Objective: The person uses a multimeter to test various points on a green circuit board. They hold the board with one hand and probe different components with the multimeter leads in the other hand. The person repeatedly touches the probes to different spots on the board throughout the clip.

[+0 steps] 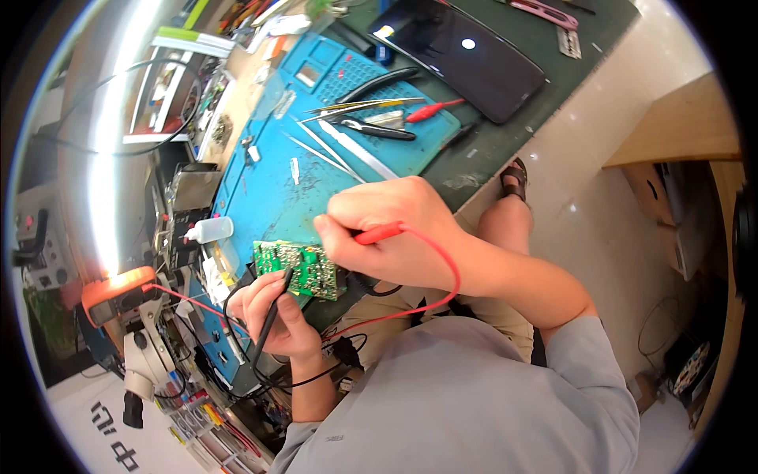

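A green circuit board (316, 278) crowded with small parts lies at the near edge of the blue work mat (272, 213). My left hand (284, 325) is closed around a black test probe (268, 325), whose upper end reaches the board's left part. My right hand (387, 217) grips a red test probe (379, 233) above the board's right end. That probe's tip is hidden by my fingers, so I cannot tell whether it touches the board. A red lead (452, 276) loops down from the right hand; black cable hangs around the left.
Tweezers (324, 150), black-handled pliers (375, 83) and a red clip (426, 110) lie on the mat. Beyond is a large dark phone or tablet (466, 55). An orange meter (118, 296), a microscope (150, 355) and a small white bottle (212, 229) stand to the left.
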`<control>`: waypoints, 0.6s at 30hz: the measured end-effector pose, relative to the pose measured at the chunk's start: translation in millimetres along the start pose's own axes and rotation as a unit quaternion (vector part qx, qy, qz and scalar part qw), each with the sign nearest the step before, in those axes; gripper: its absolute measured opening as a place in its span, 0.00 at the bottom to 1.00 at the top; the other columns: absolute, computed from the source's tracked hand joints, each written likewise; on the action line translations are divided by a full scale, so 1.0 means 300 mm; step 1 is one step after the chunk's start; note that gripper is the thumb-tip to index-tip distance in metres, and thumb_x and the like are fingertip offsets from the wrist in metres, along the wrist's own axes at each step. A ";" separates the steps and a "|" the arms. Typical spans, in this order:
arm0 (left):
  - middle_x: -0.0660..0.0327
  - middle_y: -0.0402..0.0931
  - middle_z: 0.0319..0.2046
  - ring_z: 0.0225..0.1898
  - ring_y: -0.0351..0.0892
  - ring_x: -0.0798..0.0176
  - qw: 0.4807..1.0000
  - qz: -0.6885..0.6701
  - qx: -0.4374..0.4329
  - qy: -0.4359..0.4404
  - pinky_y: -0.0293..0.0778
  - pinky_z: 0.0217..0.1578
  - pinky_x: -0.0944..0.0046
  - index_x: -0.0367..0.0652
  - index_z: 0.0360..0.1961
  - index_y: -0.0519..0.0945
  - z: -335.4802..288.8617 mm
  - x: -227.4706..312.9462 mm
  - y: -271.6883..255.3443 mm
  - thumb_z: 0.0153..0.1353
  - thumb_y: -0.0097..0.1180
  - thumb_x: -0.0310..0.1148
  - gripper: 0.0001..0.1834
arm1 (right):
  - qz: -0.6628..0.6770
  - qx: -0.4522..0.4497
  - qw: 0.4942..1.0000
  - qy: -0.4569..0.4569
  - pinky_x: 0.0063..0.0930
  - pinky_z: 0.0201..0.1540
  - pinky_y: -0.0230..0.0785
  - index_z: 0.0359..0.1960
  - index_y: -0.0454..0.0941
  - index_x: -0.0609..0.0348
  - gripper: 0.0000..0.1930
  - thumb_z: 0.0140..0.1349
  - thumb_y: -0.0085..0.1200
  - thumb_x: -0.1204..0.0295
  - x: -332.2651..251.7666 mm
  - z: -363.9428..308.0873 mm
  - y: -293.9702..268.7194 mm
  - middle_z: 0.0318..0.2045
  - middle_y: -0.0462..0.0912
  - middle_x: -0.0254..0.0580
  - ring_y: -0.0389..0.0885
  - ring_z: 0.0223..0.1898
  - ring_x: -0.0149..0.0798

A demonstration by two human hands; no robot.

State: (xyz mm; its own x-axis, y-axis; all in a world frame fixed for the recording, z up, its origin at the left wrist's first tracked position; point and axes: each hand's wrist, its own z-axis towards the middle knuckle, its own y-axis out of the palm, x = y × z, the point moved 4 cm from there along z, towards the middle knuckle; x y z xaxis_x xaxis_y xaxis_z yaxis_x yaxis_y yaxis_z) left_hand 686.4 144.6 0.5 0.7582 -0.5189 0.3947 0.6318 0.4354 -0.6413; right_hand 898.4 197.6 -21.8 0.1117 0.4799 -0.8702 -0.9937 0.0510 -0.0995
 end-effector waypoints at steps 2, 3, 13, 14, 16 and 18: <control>0.58 0.83 0.35 0.40 0.69 0.59 1.000 -0.014 0.001 -0.004 0.63 0.47 0.59 0.40 0.35 0.79 0.012 0.006 0.007 0.65 0.58 0.38 0.11 | -0.001 0.000 1.000 0.001 0.36 0.21 0.67 0.15 0.66 0.59 0.16 0.59 0.55 0.70 -0.003 0.002 -0.003 0.14 0.70 0.42 0.72 0.17 0.47; 0.58 0.83 0.35 0.40 0.70 0.60 1.000 -0.022 0.001 -0.005 0.63 0.47 0.60 0.40 0.35 0.79 0.012 0.001 0.007 0.64 0.58 0.38 0.11 | -0.001 0.001 1.000 0.003 0.36 0.21 0.66 0.15 0.66 0.59 0.17 0.59 0.55 0.70 -0.002 0.001 -0.001 0.14 0.69 0.42 0.72 0.17 0.47; 0.54 0.81 0.36 0.39 0.73 0.58 0.998 -0.005 0.044 -0.046 0.67 0.44 0.61 0.37 0.36 0.78 -0.025 -0.040 -0.100 0.64 0.59 0.35 0.11 | 0.055 0.001 0.998 0.042 0.30 0.19 0.59 0.17 0.67 0.63 0.13 0.57 0.56 0.80 -0.007 -0.001 0.020 0.14 0.64 0.40 0.61 0.15 0.36; 0.54 0.82 0.36 0.38 0.73 0.57 0.997 -0.010 0.062 -0.050 0.66 0.43 0.61 0.38 0.36 0.79 -0.035 -0.046 -0.120 0.63 0.60 0.34 0.10 | 0.054 -0.006 0.998 0.045 0.30 0.19 0.60 0.17 0.67 0.63 0.13 0.57 0.56 0.80 -0.010 0.000 0.026 0.14 0.64 0.39 0.61 0.15 0.35; 0.52 0.81 0.36 0.37 0.77 0.56 0.995 -0.038 0.064 -0.074 0.69 0.42 0.60 0.36 0.37 0.78 -0.076 -0.067 -0.158 0.63 0.60 0.33 0.10 | 0.048 -0.023 0.997 0.056 0.30 0.19 0.60 0.17 0.68 0.64 0.12 0.57 0.55 0.80 -0.009 0.002 0.019 0.14 0.65 0.39 0.61 0.15 0.33; 0.52 0.81 0.36 0.36 0.78 0.55 0.992 -0.067 0.054 -0.095 0.71 0.41 0.61 0.35 0.36 0.78 -0.107 -0.074 -0.183 0.63 0.60 0.33 0.10 | 0.043 -0.023 0.997 0.055 0.27 0.18 0.59 0.16 0.70 0.66 0.12 0.57 0.53 0.82 -0.008 0.006 0.022 0.13 0.67 0.37 0.63 0.15 0.29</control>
State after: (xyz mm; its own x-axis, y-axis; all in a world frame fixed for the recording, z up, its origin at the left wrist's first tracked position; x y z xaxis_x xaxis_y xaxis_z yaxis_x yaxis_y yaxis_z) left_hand 629.7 108.7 5.8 0.6763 -0.4344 0.5950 0.7350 0.4526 -0.5050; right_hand 891.7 198.2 -19.6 0.0280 0.3818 -0.9238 -0.9988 -0.0268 -0.0414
